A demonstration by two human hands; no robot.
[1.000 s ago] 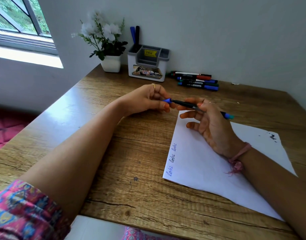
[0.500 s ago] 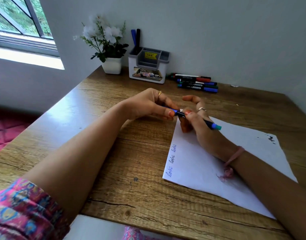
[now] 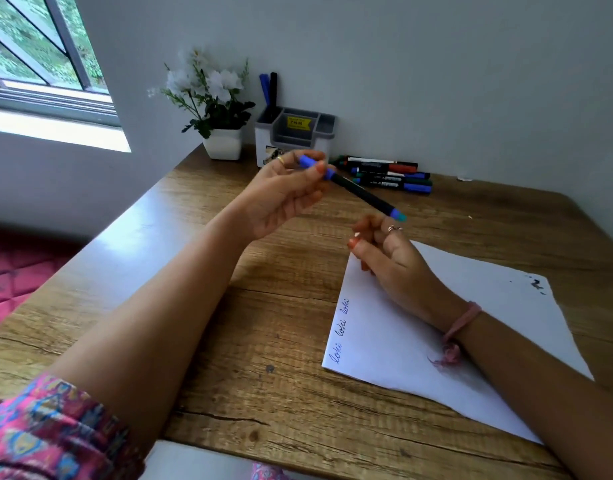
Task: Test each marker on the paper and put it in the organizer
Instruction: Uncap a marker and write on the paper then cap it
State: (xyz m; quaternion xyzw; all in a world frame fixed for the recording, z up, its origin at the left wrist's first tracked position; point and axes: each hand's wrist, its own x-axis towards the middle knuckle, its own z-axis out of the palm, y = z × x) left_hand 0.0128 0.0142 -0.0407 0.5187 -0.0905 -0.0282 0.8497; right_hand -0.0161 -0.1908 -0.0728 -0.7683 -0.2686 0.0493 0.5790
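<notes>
Two markers (image 3: 268, 90) stand in the organizer (image 3: 294, 142); left hand (image 3: 284, 195) pinches a capped third (image 3: 353, 188), right hand (image 3: 384, 247) loosely curled, empty; several more (image 3: 388, 176) wait mid-frame.

Wooden table (image 3: 281, 341): paper (image 3: 488, 323), organizer (image 3: 263, 147), flower pot (image 3: 223, 143), loose markers (image 3: 391, 174).

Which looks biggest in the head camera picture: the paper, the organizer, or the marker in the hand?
1. paper
2. organizer
3. marker
The paper lies nearer the camera, which enlarges it.
</notes>
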